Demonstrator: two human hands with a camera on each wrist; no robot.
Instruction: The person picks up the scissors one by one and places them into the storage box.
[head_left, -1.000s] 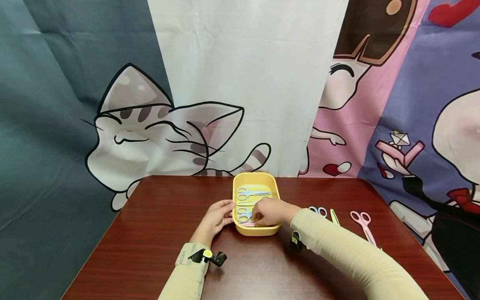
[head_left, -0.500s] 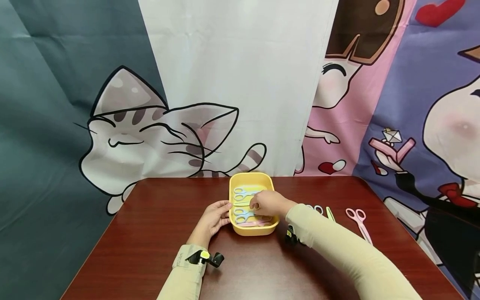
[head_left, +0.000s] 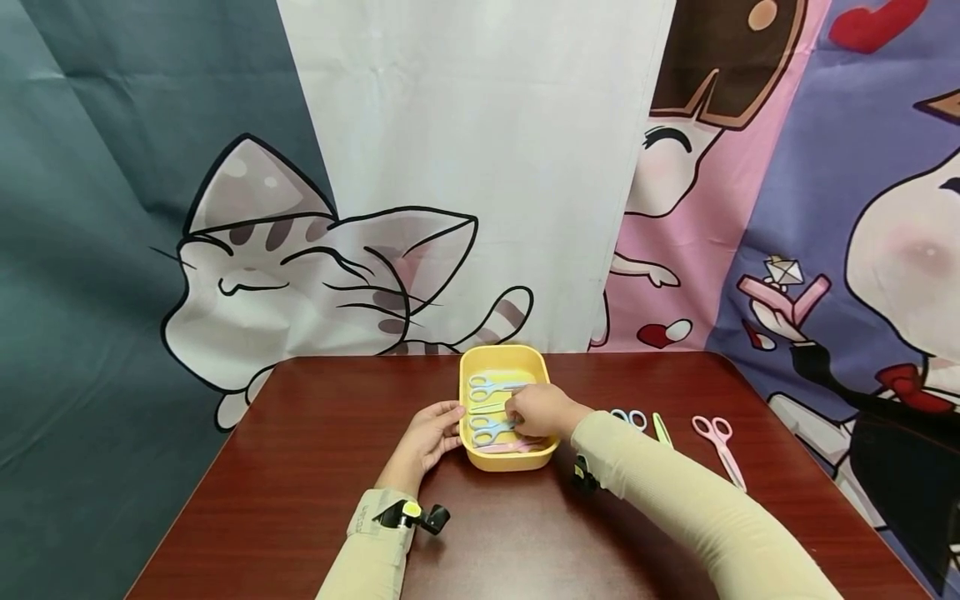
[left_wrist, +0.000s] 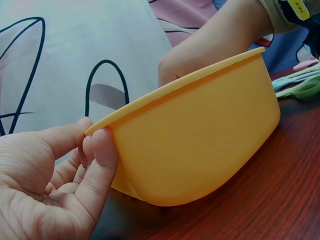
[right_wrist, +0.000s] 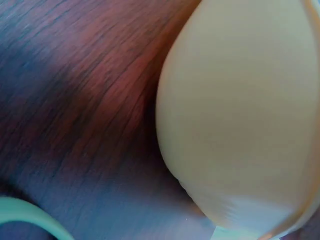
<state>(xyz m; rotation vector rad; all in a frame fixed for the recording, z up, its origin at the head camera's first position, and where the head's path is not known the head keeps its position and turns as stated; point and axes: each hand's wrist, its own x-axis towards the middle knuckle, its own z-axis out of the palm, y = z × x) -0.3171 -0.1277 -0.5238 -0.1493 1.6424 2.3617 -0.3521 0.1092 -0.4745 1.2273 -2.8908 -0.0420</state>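
Observation:
My left hand pinches the near-left rim of a yellow plastic tray between thumb and fingers. Inside lie pairs of child-size scissors: blue scissors at the far end, light green scissors in the middle, a second pair of blue scissors nearer, and pink scissors at the near end. My right hand reaches down into the tray from the right, over the right-hand ends of the green and nearer blue scissors. Its fingertips are hidden, so I cannot tell whether they grip a pair.
Right of the tray, partly behind my right sleeve, more scissors lie on the dark red table: blue scissors, green scissors and pink scissors. A cartoon-printed cloth hangs behind the far table edge.
My right hand has shifted from the near end toward the tray's middle, uncovering the pink scissors and more of the nearer blue pair. My left hand keeps its hold on the rim.

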